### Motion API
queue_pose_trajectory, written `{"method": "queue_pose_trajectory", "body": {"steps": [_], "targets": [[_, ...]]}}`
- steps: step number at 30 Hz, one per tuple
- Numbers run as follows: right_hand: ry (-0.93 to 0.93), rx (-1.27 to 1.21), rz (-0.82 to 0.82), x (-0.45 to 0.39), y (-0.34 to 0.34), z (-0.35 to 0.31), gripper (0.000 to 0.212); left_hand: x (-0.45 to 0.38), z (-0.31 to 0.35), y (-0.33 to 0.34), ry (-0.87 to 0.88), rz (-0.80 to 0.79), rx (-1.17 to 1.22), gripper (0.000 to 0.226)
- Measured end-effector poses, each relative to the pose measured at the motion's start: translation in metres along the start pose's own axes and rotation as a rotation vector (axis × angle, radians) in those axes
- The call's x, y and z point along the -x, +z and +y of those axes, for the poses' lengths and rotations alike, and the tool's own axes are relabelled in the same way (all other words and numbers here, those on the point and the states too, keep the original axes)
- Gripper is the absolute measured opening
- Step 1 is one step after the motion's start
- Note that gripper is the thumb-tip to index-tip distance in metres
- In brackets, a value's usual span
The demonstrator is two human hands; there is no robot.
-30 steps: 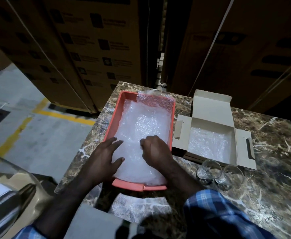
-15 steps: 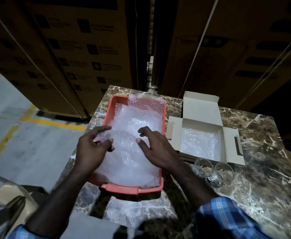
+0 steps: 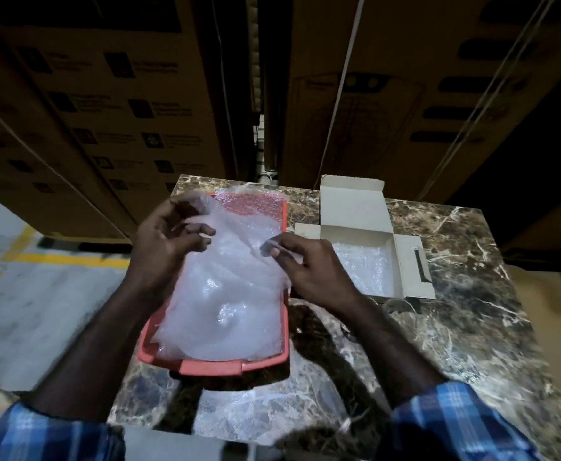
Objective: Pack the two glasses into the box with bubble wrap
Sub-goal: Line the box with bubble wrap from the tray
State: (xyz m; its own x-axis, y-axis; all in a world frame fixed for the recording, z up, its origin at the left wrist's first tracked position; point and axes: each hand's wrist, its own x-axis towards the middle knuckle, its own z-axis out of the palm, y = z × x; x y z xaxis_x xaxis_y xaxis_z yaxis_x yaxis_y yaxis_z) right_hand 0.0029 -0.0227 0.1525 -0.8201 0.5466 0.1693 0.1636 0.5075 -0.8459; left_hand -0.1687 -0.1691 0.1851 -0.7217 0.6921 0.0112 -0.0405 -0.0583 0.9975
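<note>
Clear bubble wrap lies heaped in the red tray; my left hand and right hand each pinch an upper edge of one sheet above it. Right of the tray stands the open box. I judge the sheet light, limp and slippery, best held at its corners.

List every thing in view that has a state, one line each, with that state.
Left hand: pinches the bubble wrap sheet's far left corner.
Right hand: pinches its right edge.
Bubble wrap sheet: far end lifted, near end in the tray.
Red tray: holds bubble wrap.
Box: open, lined with bubble wrap, no glass inside.
Glasses: barely visible beside the box.
</note>
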Motion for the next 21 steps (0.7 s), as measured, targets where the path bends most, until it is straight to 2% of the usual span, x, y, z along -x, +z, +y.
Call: {"method": "queue_pose_trajectory", "body": {"steps": [2,4,8,10,13,18,21], "targets": [[-0.001,0.0,-0.05,-0.005,-0.022,-0.002,0.019,-0.011,0.001,0.009,0.061,-0.025,-0.317,0.045],[-0.007,0.037,-0.072,-0.009,-0.044,-0.001,0.023,-0.023,0.005,0.023,0.112,-0.033,-0.493,0.024],[0.049,0.021,-0.051,-0.011,-0.094,0.005,0.024,-0.045,0.016,0.063,0.246,-0.053,-0.508,0.012],[0.115,0.022,-0.028,-0.011,-0.123,0.011,0.023,-0.052,0.02,0.087,0.243,-0.1,-0.477,0.006],[0.191,0.063,0.001,-0.004,-0.167,0.024,0.024,-0.059,0.024,0.13,0.244,-0.165,-0.454,0.015],[0.221,0.253,0.233,0.021,-0.242,0.044,0.026,-0.054,0.027,0.212,0.28,-0.235,-0.395,0.023],[0.24,0.413,0.376,0.043,-0.287,0.06,0.014,-0.051,0.023,0.263,0.288,-0.275,-0.413,0.018]]}}
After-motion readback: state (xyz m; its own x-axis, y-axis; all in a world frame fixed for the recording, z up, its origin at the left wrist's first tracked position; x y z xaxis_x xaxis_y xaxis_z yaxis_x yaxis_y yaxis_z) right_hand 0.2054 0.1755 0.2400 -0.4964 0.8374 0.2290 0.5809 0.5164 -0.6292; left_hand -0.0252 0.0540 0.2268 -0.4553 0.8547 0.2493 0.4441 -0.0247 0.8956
